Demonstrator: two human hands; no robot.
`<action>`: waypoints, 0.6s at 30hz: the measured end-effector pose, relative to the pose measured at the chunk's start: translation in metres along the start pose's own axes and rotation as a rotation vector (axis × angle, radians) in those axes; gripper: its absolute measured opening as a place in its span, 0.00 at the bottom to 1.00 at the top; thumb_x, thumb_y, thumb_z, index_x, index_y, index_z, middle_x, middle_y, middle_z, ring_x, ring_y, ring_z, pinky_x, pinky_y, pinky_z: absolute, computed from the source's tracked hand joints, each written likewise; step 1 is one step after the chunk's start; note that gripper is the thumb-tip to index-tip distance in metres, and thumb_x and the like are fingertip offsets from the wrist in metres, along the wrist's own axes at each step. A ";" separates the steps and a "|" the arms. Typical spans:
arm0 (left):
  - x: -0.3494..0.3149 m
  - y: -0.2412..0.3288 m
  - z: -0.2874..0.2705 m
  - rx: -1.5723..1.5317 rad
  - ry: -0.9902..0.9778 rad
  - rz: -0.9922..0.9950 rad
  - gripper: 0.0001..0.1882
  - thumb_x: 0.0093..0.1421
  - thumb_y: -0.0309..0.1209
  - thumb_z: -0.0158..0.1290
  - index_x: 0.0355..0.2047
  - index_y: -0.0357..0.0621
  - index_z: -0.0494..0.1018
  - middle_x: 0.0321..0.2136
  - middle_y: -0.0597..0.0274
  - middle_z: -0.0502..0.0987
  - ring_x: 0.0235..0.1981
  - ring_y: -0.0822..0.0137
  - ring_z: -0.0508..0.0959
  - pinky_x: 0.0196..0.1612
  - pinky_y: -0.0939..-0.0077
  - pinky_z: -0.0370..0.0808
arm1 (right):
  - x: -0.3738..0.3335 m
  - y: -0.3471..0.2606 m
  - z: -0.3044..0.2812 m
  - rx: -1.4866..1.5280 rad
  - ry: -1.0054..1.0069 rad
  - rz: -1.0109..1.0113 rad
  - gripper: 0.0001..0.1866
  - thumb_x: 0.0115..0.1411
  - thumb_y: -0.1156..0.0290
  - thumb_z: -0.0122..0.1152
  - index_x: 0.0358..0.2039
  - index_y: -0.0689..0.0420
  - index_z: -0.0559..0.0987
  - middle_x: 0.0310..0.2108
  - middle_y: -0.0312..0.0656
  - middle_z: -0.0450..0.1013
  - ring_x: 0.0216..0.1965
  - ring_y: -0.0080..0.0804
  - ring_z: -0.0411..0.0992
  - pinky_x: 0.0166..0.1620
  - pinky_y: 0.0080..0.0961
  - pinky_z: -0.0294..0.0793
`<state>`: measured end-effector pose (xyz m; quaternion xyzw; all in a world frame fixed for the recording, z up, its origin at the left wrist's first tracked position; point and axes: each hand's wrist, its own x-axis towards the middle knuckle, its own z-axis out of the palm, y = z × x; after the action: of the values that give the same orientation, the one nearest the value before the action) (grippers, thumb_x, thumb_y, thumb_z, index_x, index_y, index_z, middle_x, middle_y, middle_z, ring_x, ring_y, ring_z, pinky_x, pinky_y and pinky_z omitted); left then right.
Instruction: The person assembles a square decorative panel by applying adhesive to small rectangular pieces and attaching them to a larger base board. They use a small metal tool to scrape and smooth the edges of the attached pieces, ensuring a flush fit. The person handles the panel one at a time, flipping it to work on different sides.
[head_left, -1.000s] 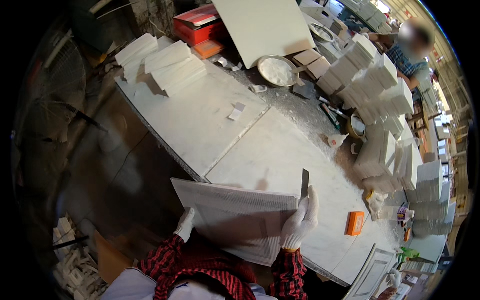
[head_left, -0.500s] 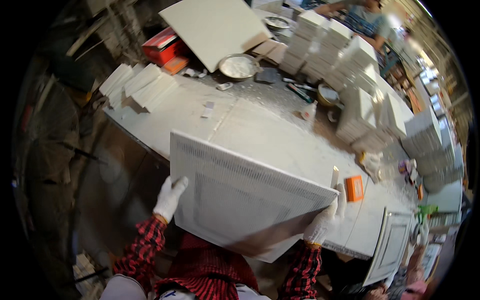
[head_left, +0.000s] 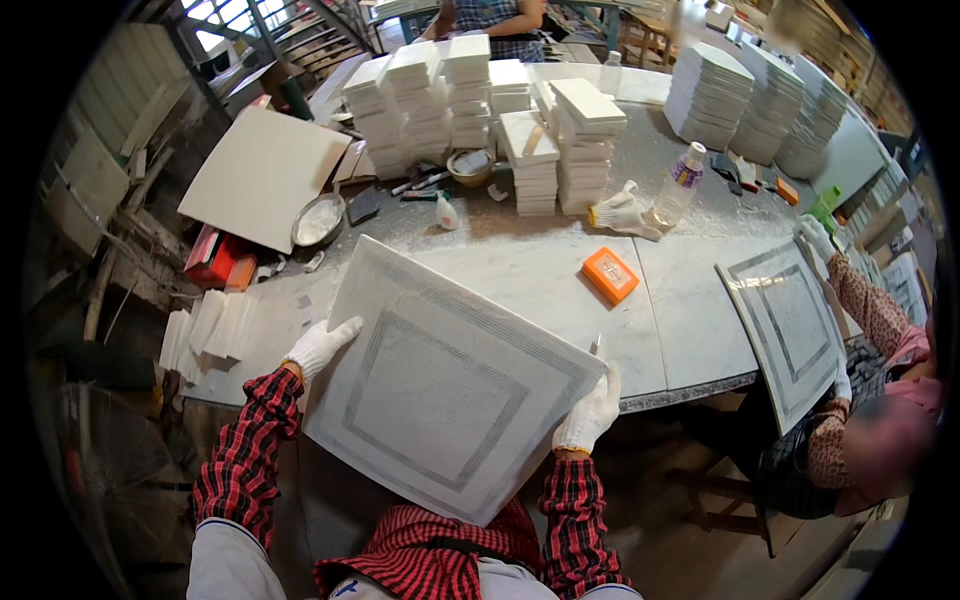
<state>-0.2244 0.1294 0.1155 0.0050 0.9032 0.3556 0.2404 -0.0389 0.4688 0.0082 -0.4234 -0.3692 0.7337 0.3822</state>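
Note:
A large square tile panel point(head_left: 435, 400), whitish with concentric grey bands of fine pattern, is held tilted in front of me, its lower corner near my lap. My left hand point(head_left: 323, 346), in a white knit glove, is closed on its left edge, thumb on the face. My right hand point(head_left: 590, 413), gloved alike, grips the right edge, its fingers partly hidden. A thin metallic strip point(head_left: 597, 344) sticks up at the right fingertips; its lower part is hidden. Beyond the panel, an orange box point(head_left: 610, 276) lies on the marble-topped table point(head_left: 500, 262).
Stacks of white tiles point(head_left: 535, 165) rise at the back, beside a spare glove point(head_left: 625, 212) and plastic bottle point(head_left: 680, 185). A bowl of white powder point(head_left: 320, 220) stands left, near leaning tile pieces point(head_left: 207, 330). At right, a co-worker holds a similar panel point(head_left: 785, 325).
The panel has turned its face up toward me, so its grey bands show plainly. Both hands keep their hold. My view has swung to the right, bringing in more of the co-worker.

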 end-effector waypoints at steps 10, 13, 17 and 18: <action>0.001 0.014 0.008 -0.059 0.086 -0.038 0.37 0.60 0.56 0.56 0.57 0.36 0.72 0.48 0.54 0.79 0.48 0.64 0.77 0.54 0.70 0.70 | 0.019 -0.013 -0.013 -0.402 -0.293 -0.123 0.24 0.68 0.68 0.48 0.59 0.71 0.69 0.54 0.50 0.73 0.54 0.34 0.71 0.59 0.29 0.67; 0.003 -0.004 0.021 -0.246 0.223 0.029 0.34 0.59 0.51 0.60 0.54 0.34 0.73 0.45 0.56 0.80 0.44 0.66 0.78 0.50 0.72 0.72 | 0.012 -0.031 -0.007 -0.393 -0.357 -0.058 0.24 0.66 0.69 0.48 0.58 0.71 0.70 0.54 0.48 0.73 0.54 0.33 0.70 0.58 0.27 0.67; 0.009 -0.014 0.026 -0.316 0.282 0.040 0.31 0.59 0.49 0.61 0.50 0.32 0.75 0.42 0.57 0.81 0.41 0.68 0.78 0.47 0.73 0.74 | 0.015 -0.029 -0.009 -0.416 -0.376 -0.054 0.24 0.66 0.69 0.49 0.59 0.69 0.70 0.53 0.46 0.73 0.54 0.33 0.70 0.58 0.27 0.67; 0.010 -0.013 0.030 -0.305 0.315 0.074 0.31 0.60 0.50 0.60 0.49 0.32 0.76 0.41 0.57 0.82 0.40 0.68 0.78 0.47 0.73 0.74 | 0.015 -0.030 -0.008 -0.400 -0.353 -0.029 0.24 0.66 0.69 0.49 0.59 0.69 0.70 0.53 0.46 0.73 0.53 0.32 0.71 0.56 0.27 0.68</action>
<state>-0.2182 0.1407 0.0838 -0.0539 0.8645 0.4932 0.0814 -0.0293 0.4968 0.0256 -0.3505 -0.5738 0.7033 0.2310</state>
